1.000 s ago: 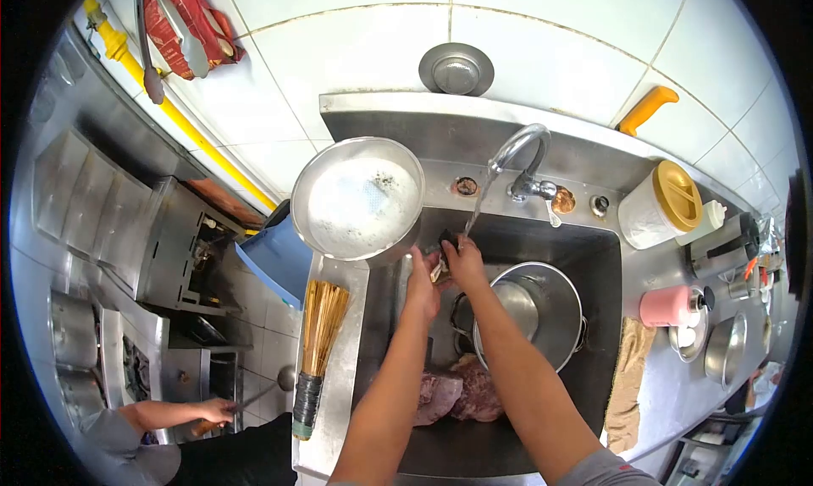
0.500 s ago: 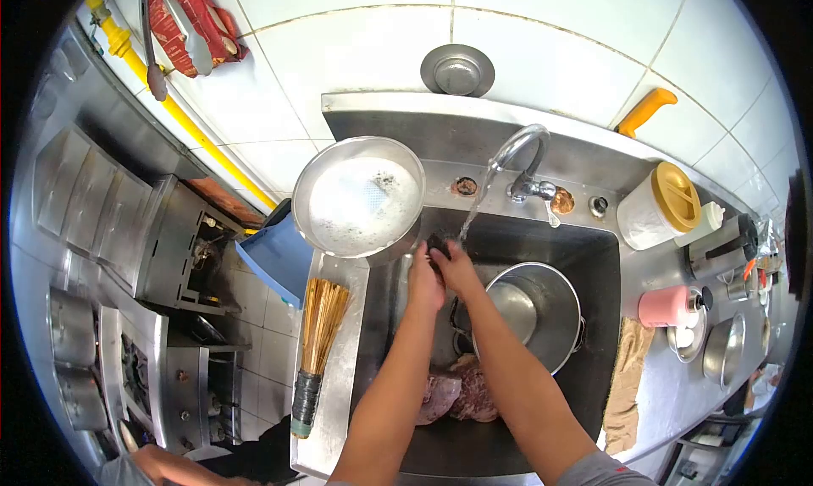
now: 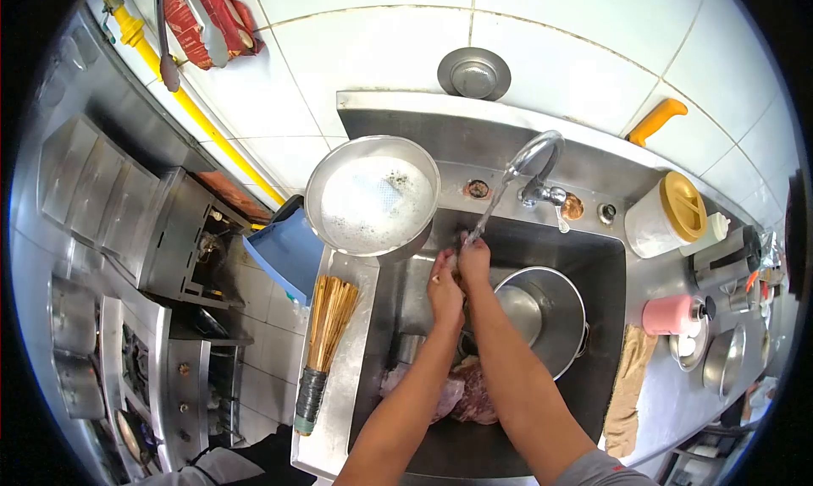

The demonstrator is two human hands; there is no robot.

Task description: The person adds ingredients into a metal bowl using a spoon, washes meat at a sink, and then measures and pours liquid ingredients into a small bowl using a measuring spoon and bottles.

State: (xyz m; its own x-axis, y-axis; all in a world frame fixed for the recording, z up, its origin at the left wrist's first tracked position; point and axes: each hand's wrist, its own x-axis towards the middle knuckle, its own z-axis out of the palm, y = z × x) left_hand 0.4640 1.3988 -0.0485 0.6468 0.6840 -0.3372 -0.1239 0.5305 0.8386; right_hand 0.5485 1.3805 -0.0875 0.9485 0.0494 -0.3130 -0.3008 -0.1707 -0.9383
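Observation:
Water runs from the curved faucet [image 3: 535, 151] onto my hands over the steel sink [image 3: 550, 427]. My right hand [image 3: 474, 262] is closed under the stream. Pressed close beside it, my left hand [image 3: 445, 287] has its fingers curled. Something small and dark shows around the fingers, too hidden to name. To the right of my wrists, a large steel pot [image 3: 555, 317] stands in the sink. Pieces of raw meat [image 3: 476, 394] lie on the sink floor below my forearms.
A wide metal bowl [image 3: 373, 194] with whitish contents sits at the sink's upper left corner. Below it lies a stick brush [image 3: 326, 334]. A brown cloth [image 3: 628, 393], a pink bottle [image 3: 669, 315] and a yellow-lidded container [image 3: 665, 217] line the right counter.
My hands have shifted a little right and closer together, and the dark thing is now mostly covered. The view has moved slightly. A person's arm at lower left has left its place.

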